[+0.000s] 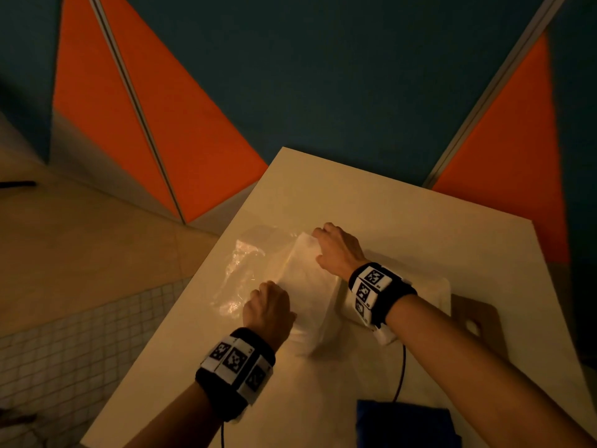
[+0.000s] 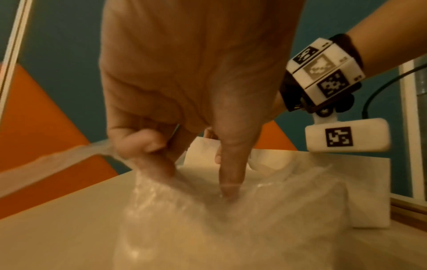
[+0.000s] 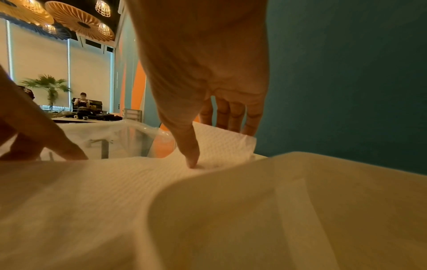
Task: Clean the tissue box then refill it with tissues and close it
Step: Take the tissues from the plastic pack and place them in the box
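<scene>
While both hands work at the centre of the head view, the scene reads as follows.

Step in hand: unwrapping, by my reading; the refill stage is begun, the box not yet filled.
Left hand [image 1: 269, 307]: fingers curled, pinching the clear plastic wrapper [image 1: 240, 279], thumb pressed into the film.
Right hand [image 1: 336, 248]: pinches the far end of the tissue stack [image 1: 307, 286], thumb on top, fingers behind.
Tissue box [image 1: 420, 291]: white, at right of centre behind the right wrist, just beside the stack on the table [image 1: 387, 202].
Next move: likely calls for drawing the stack clear of the film, then carrying it to the box.
Blue cloth [image 1: 403, 421]: lower edge of frame.
Writing: none legible; only square coded markers on the wristbands [image 1: 235, 360].
</scene>
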Action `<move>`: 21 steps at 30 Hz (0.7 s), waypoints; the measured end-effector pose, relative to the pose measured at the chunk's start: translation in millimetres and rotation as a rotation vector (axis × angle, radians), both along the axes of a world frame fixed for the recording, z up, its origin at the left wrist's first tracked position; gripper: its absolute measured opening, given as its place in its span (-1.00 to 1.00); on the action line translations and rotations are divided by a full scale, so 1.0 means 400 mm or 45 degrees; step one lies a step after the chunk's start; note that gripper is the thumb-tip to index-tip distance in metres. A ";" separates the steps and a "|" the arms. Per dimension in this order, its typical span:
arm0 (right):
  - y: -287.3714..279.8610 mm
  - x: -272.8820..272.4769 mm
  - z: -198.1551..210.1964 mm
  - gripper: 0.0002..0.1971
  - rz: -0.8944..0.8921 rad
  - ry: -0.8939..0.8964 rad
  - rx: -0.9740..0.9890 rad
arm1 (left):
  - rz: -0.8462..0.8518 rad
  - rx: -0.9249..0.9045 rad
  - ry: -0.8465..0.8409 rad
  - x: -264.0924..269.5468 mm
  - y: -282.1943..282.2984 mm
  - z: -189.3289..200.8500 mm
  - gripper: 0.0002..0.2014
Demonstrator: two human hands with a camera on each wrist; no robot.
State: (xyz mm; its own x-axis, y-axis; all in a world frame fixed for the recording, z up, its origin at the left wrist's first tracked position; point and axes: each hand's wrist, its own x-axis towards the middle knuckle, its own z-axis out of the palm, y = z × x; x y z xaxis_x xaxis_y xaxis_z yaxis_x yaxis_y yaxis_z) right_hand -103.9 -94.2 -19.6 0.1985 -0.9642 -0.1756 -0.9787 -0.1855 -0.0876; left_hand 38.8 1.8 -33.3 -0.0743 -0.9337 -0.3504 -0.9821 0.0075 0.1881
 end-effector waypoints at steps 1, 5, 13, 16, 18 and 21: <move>0.000 -0.001 0.001 -0.61 -0.003 -0.005 0.001 | 0.006 -0.003 0.033 0.004 -0.001 -0.002 -0.48; -0.002 -0.001 0.006 -0.56 -0.025 -0.026 0.012 | 0.073 0.032 0.155 0.017 -0.013 -0.004 -0.50; 0.013 0.003 0.011 -0.22 0.395 0.048 -0.024 | 0.077 -0.154 0.412 0.015 0.007 -0.002 -0.67; 0.012 0.012 0.011 -0.24 0.553 0.171 -0.021 | 0.109 -0.226 0.546 0.014 0.015 0.003 -0.75; 0.010 0.013 0.015 -0.25 0.594 0.157 -0.067 | 0.091 -0.312 0.569 0.012 0.026 0.005 -0.78; 0.011 0.004 0.025 -0.28 0.614 0.077 -0.157 | 0.058 -0.431 0.613 0.008 0.042 -0.002 -0.79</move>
State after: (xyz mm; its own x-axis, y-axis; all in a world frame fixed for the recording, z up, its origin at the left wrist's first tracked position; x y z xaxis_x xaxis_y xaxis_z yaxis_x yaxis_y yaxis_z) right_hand -102.5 -89.9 -9.7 0.6199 -0.7794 -0.0909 -0.7815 -0.6237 0.0178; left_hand 42.1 18.7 -34.2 -0.1081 -0.9937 0.0306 -0.7873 0.1044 0.6076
